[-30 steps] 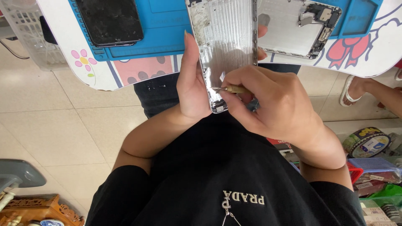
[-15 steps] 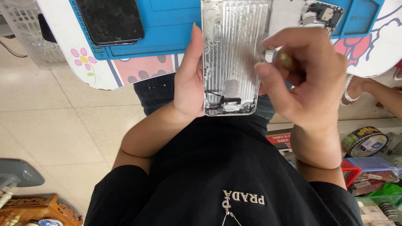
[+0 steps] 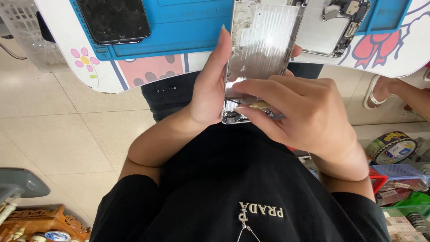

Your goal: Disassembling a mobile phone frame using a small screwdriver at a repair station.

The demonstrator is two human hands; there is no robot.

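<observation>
At far left we see a white mesh basket (image 3: 24,33) by the table edge, its contents too unclear to tell, and below it a carved wooden box (image 3: 42,222) with a blue-and-white dish on it. On the white tabletop (image 3: 96,74), printed with a flower and pink shapes, lies a blue work mat (image 3: 188,31) carrying a dark phone (image 3: 114,19) with a cracked screen. Our left hand (image 3: 210,87) wraps the edge of a bare silver phone housing (image 3: 262,45), held over the lap at the table's near edge. Our right hand (image 3: 304,116) pinches a thin tool (image 3: 260,106) against the housing's lower end. Farther right lies a second opened phone part (image 3: 336,24), then a round patterned tin (image 3: 394,148), a red basket (image 3: 378,179) and a blue basket (image 3: 401,170), and green packets (image 3: 410,208).
</observation>
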